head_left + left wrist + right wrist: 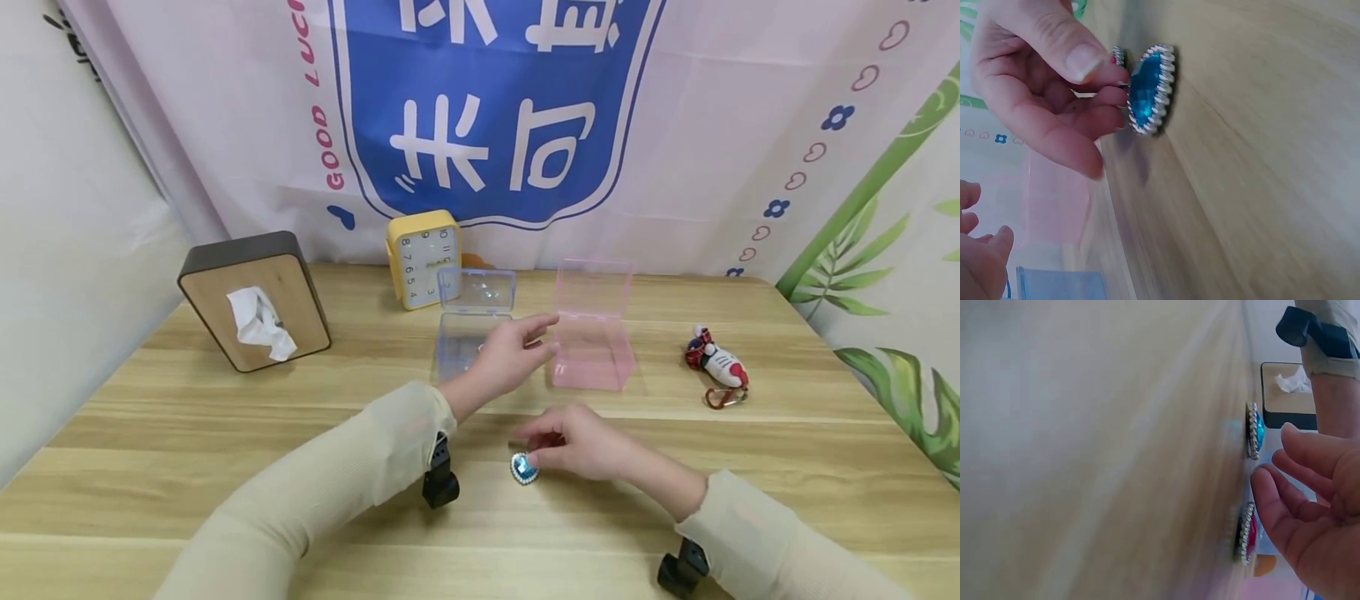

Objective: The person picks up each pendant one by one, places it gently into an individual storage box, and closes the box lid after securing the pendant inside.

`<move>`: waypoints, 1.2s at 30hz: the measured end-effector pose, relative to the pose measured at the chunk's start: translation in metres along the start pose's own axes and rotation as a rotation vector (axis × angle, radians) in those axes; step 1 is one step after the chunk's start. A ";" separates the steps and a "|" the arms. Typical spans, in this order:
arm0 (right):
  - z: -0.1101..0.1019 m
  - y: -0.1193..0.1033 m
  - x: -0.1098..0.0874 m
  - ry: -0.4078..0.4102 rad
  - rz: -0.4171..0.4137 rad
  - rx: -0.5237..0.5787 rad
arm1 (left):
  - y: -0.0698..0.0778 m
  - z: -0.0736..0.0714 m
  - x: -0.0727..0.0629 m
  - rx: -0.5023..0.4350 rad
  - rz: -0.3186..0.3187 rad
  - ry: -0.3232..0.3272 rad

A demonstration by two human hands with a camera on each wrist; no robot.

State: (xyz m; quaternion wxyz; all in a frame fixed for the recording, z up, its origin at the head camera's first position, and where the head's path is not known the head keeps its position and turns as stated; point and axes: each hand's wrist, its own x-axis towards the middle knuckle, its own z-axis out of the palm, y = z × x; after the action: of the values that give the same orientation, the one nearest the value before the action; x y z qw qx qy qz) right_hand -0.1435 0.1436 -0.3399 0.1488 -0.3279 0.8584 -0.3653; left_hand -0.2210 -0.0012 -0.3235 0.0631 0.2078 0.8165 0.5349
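Note:
A blue heart-shaped gem (524, 468) with a beaded silver rim lies on the table. My right hand (581, 443) hovers beside it, thumb and fingers loosely bent with a gap between them. In the right wrist view, the right hand's fingertips (1264, 478) are close above the tabletop, between the blue gem (1255, 431) and a red gem (1247, 532) with a similar rim. The red gem is hidden by the hand in the head view. My left hand (512, 354) reaches over the table between a clear blue box (452, 360) and a clear pink box (592, 375), fingers relaxed and holding nothing.
Both boxes stand with lids raised. Behind the blue one is a yellow clock (425, 258). A tissue box (255, 304) stands at the left. To the right lies a small plush keychain (722, 367) with a red carabiner. A printed cloth (675, 167) hangs along the back edge.

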 end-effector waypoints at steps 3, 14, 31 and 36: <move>0.002 0.000 0.001 0.006 -0.018 -0.013 | 0.001 0.003 0.003 0.003 -0.044 -0.008; 0.009 0.003 0.001 0.045 -0.043 -0.148 | 0.004 0.009 0.012 -0.020 -0.135 -0.015; 0.009 -0.003 0.005 0.004 0.018 -0.157 | 0.004 0.027 0.016 -0.003 -0.178 0.071; 0.009 -0.003 0.005 0.004 0.029 -0.176 | 0.000 0.030 0.016 -0.010 -0.160 0.060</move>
State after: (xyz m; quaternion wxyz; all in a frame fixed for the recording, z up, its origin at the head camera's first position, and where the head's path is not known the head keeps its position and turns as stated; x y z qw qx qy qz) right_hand -0.1407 0.1337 -0.3441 0.1231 -0.3264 0.8923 -0.2866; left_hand -0.2255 0.0310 -0.3343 0.0825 0.1254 0.8295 0.5380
